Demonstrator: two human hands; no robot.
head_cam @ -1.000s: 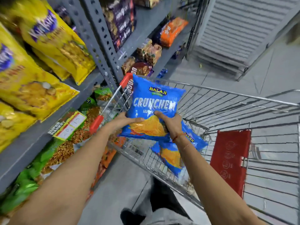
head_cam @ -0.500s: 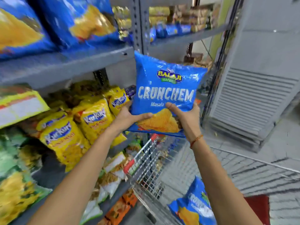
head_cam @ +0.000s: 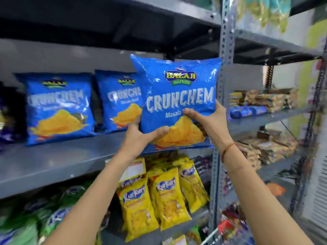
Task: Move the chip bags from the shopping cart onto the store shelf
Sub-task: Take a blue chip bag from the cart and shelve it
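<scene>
I hold a blue Crunchem chip bag upright with both hands at the front edge of the grey shelf. My left hand grips its lower left corner, and my right hand grips its lower right side. Two matching blue bags stand on the same shelf to the left, further back. Only the cart's red handle end and a bit of wire show at the bottom edge.
A perforated grey upright post stands just right of the held bag. Yellow Kurkure bags fill the shelf below, green bags lie lower left. Biscuit packs sit on the right-hand shelves. Another shelf board hangs overhead.
Both hands have lifted the blue bag from the cart up to the level of the shelf with the other blue bags. My view has swung upward, leaving the cart almost out of sight.
</scene>
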